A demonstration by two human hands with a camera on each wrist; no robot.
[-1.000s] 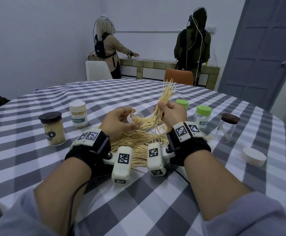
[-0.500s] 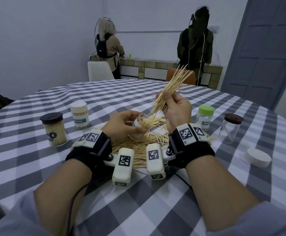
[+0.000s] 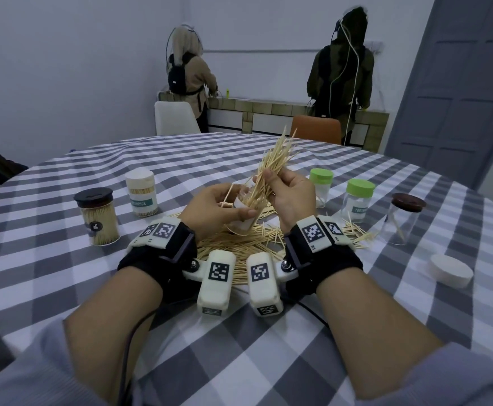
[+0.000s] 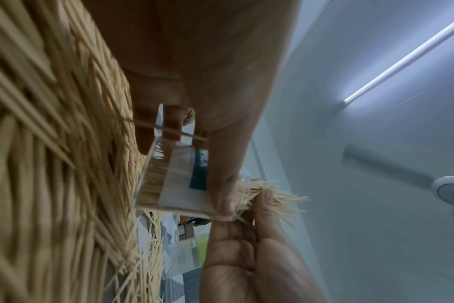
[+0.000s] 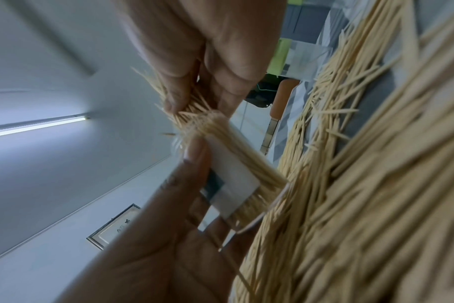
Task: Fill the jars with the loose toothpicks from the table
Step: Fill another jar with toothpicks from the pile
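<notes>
My left hand point(image 3: 227, 206) grips a small clear labelled jar point(image 3: 243, 219), tilted, just above the pile of loose toothpicks point(image 3: 239, 247) on the checked table. My right hand point(image 3: 271, 183) pinches a thick bundle of toothpicks point(image 3: 271, 162); its lower ends are inside the jar's mouth and its tips fan up and away. In the left wrist view the jar point(image 4: 176, 182) shows toothpicks inside, with the bundle point(image 4: 272, 194) at its mouth. In the right wrist view the bundle point(image 5: 194, 119) runs into the jar point(image 5: 233, 174) above the pile point(image 5: 350, 184).
Left of the pile stand a full brown-lidded jar point(image 3: 97, 218) and a full white-lidded jar point(image 3: 142, 191). To the right are two green-lidded jars point(image 3: 358, 200), a nearly empty brown-lidded jar point(image 3: 402, 218) and a loose white lid point(image 3: 452, 271). Two people stand at the far counter.
My right hand lifted the bundle off the pile, then brought it down so its ends entered the jar. My left hand raised and tilted the jar towards it.
</notes>
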